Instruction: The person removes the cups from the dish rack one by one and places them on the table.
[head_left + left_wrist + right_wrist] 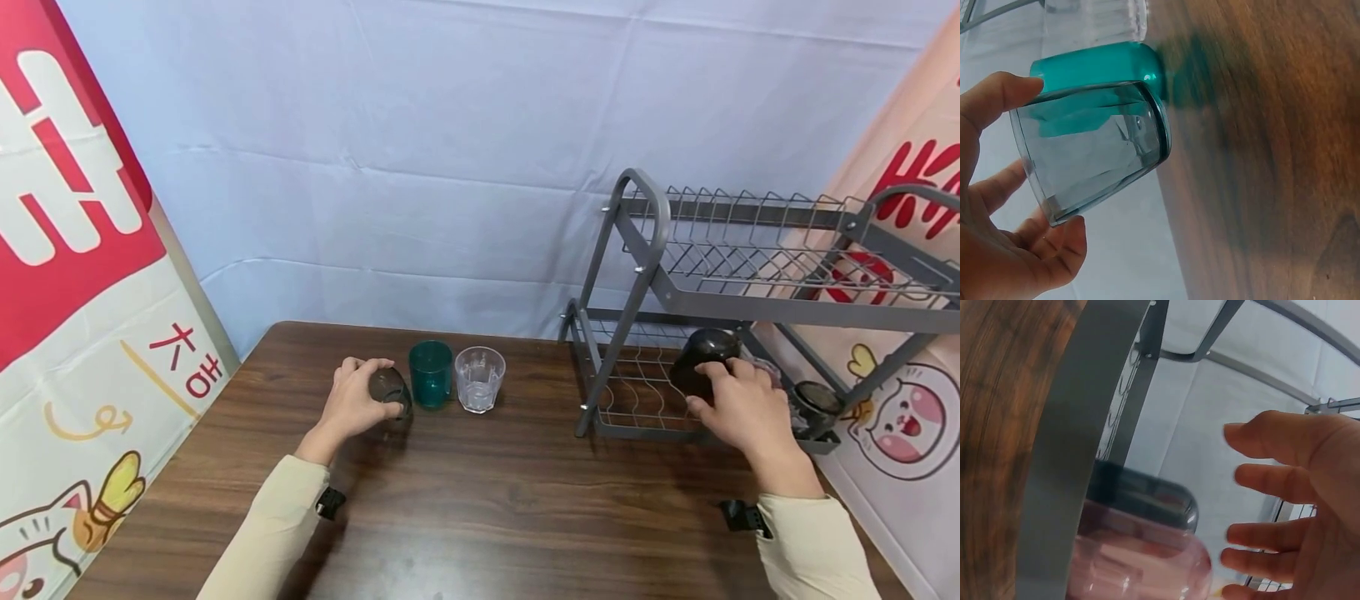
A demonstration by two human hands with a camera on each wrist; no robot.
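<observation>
My left hand grips a smoky grey see-through cup near its rim, thumb on one side and fingers on the other. The cup leans, its base close to the tabletop; whether they touch I cannot tell. Just right of it stand a teal cup and a clear faceted cup. Over the rack's lower tier, my right hand has its fingers spread and holds nothing in the right wrist view. Near it are a dark cup and a pinkish see-through cup.
A grey two-tier dish rack stands at the right of the brown wooden table. Its upper wire tier overhangs the right hand's spot. Another dark cup sits at the rack's right end. A pale cloth hangs behind the table.
</observation>
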